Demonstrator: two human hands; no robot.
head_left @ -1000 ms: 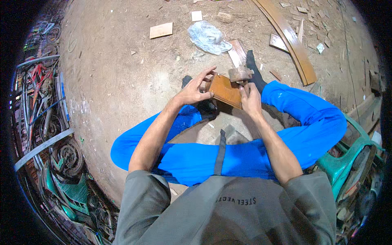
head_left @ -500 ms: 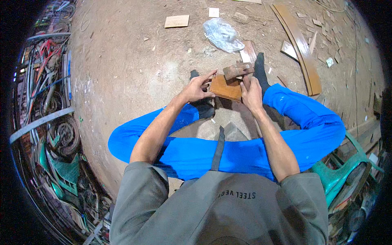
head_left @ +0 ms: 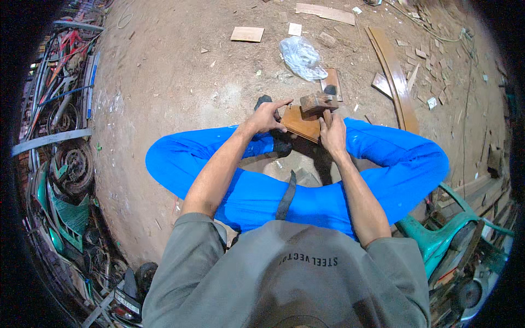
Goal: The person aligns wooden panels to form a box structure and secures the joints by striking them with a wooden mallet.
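Note:
A small varnished orange-brown wooden board [head_left: 301, 124], with layered edges on its near side, is held up between my feet. My left hand [head_left: 267, 117] grips its left edge, thumb on the near side and fingers stretched to the far corner. In my right hand [head_left: 333, 134] is the handle of a wooden mallet [head_left: 319, 104]. Its blocky, worn head lies over the board's far right corner; whether it touches the wood I cannot tell. The mallet head hides that corner.
Beyond my feet lie a crumpled clear plastic bag [head_left: 302, 58], a flat wood piece [head_left: 247, 34] and a long varnished plank [head_left: 395, 76]. Scattered offcuts [head_left: 435, 71] are at far right. Motorcycle parts [head_left: 74, 167] line the left; a green plastic chair [head_left: 437, 235] stands near right.
My right leg has drawn inward, its foot now mostly hidden behind the mallet. The view has shifted slightly. Both hands keep their hold on the board and the mallet.

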